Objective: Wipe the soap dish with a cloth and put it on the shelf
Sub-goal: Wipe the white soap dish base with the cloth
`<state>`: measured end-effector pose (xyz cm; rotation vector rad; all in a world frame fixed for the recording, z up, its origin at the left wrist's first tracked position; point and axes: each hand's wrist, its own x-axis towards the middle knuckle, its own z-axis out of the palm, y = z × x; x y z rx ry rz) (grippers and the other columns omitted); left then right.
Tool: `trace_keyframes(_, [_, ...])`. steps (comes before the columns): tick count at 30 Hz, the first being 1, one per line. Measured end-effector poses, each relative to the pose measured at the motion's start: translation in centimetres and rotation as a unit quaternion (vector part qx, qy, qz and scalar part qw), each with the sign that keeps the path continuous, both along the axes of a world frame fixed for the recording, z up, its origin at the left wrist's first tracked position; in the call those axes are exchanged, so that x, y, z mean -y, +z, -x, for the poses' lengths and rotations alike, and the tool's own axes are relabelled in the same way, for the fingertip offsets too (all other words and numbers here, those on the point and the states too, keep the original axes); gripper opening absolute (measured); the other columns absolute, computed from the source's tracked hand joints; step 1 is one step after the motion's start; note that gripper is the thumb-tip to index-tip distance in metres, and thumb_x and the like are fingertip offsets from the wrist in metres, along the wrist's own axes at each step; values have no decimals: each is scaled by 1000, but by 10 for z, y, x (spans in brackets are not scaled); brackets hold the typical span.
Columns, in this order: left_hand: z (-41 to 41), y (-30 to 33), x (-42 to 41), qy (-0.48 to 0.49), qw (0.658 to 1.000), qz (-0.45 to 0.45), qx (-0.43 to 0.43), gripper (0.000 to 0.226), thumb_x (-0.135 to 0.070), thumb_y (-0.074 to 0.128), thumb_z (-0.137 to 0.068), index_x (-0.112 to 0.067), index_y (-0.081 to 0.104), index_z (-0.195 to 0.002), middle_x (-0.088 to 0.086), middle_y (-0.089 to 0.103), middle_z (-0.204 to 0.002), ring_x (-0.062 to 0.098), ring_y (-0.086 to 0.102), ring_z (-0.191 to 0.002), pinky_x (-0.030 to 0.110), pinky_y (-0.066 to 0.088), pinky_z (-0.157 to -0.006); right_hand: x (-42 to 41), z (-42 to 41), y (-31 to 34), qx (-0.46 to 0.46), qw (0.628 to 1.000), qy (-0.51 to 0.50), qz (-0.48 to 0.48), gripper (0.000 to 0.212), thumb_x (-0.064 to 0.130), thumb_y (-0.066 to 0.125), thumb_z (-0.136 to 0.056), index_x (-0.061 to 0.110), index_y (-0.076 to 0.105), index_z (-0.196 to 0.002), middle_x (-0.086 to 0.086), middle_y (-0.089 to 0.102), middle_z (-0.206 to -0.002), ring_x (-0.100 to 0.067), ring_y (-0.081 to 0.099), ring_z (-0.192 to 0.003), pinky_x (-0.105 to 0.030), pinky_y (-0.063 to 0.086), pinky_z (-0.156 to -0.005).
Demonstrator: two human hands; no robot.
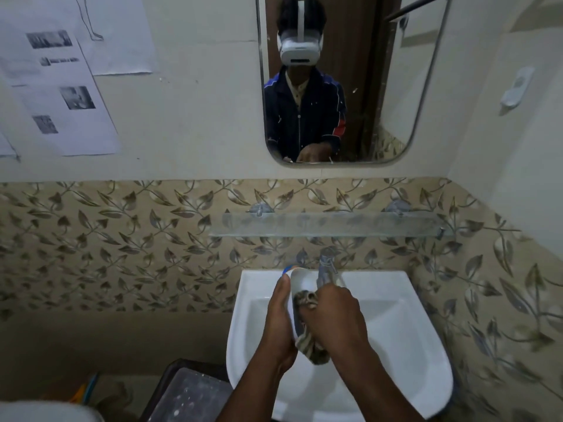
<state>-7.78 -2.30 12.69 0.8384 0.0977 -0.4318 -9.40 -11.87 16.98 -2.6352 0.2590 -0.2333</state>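
Over the white sink [396, 330] my left hand [278, 318] grips a white soap dish [300, 281] with a blue edge, held upright on its side. My right hand [333, 315] grips a striped grey-brown cloth [307, 300] and presses it into the dish's hollow. More of the cloth hangs out below my hands. A glass shelf [329, 225] is fixed to the leaf-patterned tiles above the tap, and nothing stands on it.
A chrome tap [326, 264] rises just behind the dish. A mirror [350, 80] hangs above the shelf. Paper sheets [61, 86] are stuck on the wall at left. A dark bin with a pale lid [189, 394] stands left of the sink. A white holder [518, 86] is on the right wall.
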Motion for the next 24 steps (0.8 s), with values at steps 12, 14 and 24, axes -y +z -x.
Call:
trace_keyframes(12, [2, 26, -5, 25, 999, 34, 4, 62, -55, 52, -87, -3, 76, -110, 24, 71, -116, 34, 71, -100, 44, 56, -91, 22, 12, 37, 21, 956, 281, -78, 7, 27, 65, -81, 25, 72, -81, 7, 63, -86, -7, 61, -76, -35, 54, -72])
trace_keyframes(14, [6, 27, 2, 24, 999, 26, 6, 61, -54, 51, -87, -5, 74, -115, 22, 70, -120, 33, 70, -106, 44, 54, -95, 24, 11, 49, 32, 960, 273, -51, 9, 28, 66, -79, 24, 74, -79, 6, 69, -85, -8, 64, -77, -33, 55, -73])
trace_keyframes(24, [3, 59, 6, 109, 986, -33, 120, 52, -48, 49, -90, -23, 61, -133, 11, 70, -125, 32, 65, -115, 49, 53, -98, 9, 20, 62, -6, 997, 63, -32, 22, 32, 67, -82, 12, 70, -89, 2, 60, -74, -15, 60, -67, -17, 33, -47])
